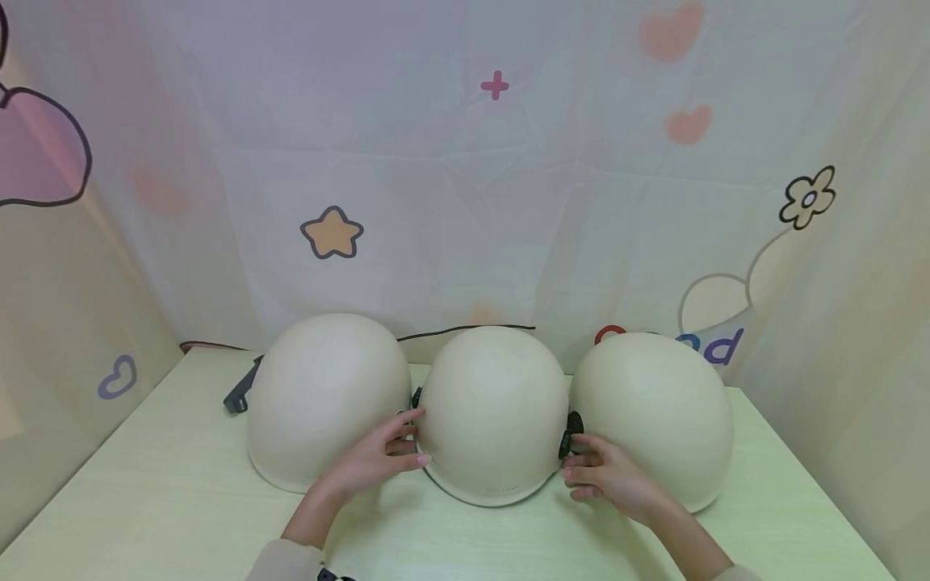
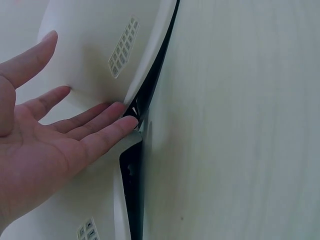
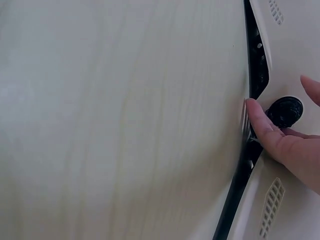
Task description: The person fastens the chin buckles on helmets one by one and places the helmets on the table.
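Three cream-white helmets stand in a row, domes up: a left helmet (image 1: 327, 395), a middle helmet (image 1: 494, 411) and a right helmet (image 1: 654, 411). My left hand (image 1: 378, 456) is at the left side of the middle helmet, fingers spread and nearly straight. In the left wrist view its fingertips (image 2: 131, 121) lie right at the rim where two helmets meet. On the other side, my right hand (image 1: 613, 480) has its fingertips at the middle helmet's edge, just below a black knob (image 1: 572, 432). The right wrist view shows the black knob (image 3: 285, 112) beside these fingers.
The helmets sit on a pale table (image 1: 450, 545). A dark grey strap-like piece (image 1: 243, 391) sticks out behind the left helmet. A patterned curtain (image 1: 436, 202) hangs behind, with a thin dark cord (image 1: 465, 328) at its foot. Vent grilles (image 2: 123, 47) mark the helmet sides.
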### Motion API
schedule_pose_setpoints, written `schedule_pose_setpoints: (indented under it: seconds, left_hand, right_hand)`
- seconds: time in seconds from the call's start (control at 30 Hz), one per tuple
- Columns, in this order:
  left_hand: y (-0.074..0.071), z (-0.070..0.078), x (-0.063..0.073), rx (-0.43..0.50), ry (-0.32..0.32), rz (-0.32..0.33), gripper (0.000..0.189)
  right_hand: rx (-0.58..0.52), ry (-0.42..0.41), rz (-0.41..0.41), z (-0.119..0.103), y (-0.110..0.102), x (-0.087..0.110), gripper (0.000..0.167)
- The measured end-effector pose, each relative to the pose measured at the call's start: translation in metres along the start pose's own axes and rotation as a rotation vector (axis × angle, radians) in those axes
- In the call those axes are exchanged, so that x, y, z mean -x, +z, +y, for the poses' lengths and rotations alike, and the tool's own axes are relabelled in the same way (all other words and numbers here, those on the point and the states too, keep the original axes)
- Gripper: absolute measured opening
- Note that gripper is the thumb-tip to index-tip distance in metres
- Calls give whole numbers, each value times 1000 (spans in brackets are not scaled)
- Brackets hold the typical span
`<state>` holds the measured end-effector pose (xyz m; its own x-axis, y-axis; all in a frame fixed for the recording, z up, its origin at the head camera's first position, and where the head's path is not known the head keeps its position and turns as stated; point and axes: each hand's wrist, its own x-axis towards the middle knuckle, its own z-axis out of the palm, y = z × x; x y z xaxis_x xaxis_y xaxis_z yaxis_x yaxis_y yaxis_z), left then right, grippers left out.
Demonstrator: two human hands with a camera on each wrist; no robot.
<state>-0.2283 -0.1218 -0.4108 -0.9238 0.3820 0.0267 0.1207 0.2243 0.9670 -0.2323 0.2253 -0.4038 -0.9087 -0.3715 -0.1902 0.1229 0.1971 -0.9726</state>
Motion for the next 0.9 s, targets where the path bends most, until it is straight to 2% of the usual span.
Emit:
schedule_pose_setpoints:
  seconds: [0.37, 0.9]
  left_hand:
    - [1, -1, -5, 1, 50, 33, 74]
    - [4, 0, -6, -9, 45, 22, 80]
  right_hand:
    - [24, -17, -2, 6, -3, -4, 68]
    - [24, -49, -24, 8, -5, -7, 71]
